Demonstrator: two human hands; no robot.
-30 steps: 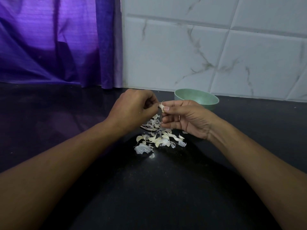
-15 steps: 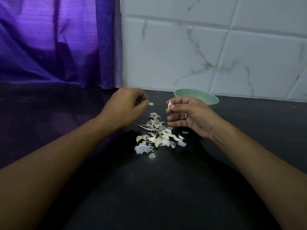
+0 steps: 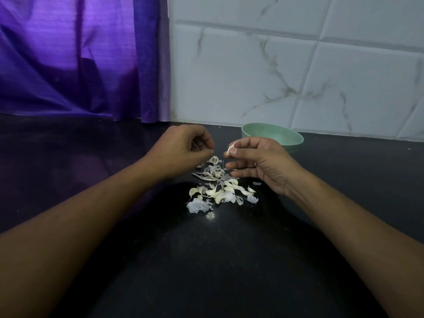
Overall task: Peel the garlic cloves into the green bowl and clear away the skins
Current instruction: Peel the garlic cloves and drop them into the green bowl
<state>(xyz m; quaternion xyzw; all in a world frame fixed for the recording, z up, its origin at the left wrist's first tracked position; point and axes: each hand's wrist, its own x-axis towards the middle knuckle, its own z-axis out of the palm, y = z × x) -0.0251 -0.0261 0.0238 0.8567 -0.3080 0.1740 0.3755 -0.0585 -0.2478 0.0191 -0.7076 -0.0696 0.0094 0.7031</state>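
Where both bare forearms reached in from the near edge, a dark counter was seen beneath them. Nearest on it, well short of the grip, a small patch of grey crumbs was noted. Just beyond that, a loose heap of pale skins was spread on the counter, below the grip and slightly nearer than it. Above the far end of the heap, the right hand was held clear of the counter. A garlic clove was pinched between its thumb and forefinger, with the other fingers curled loosely underneath. A ring was seen on one finger. To the left of the pinch, just apart from it, the left hand was raised at about the same height. Its fingers were curled and the thumb tip was brought close to the forefinger; whether anything was caught between them could not be made out. Beyond the grip and to its right, the green bowl was set on the counter, partly hidden by the right hand, its contents not visible. Behind it a white marbled tiled wall was seen, and far to the left of the grip a purple curtain was hung.
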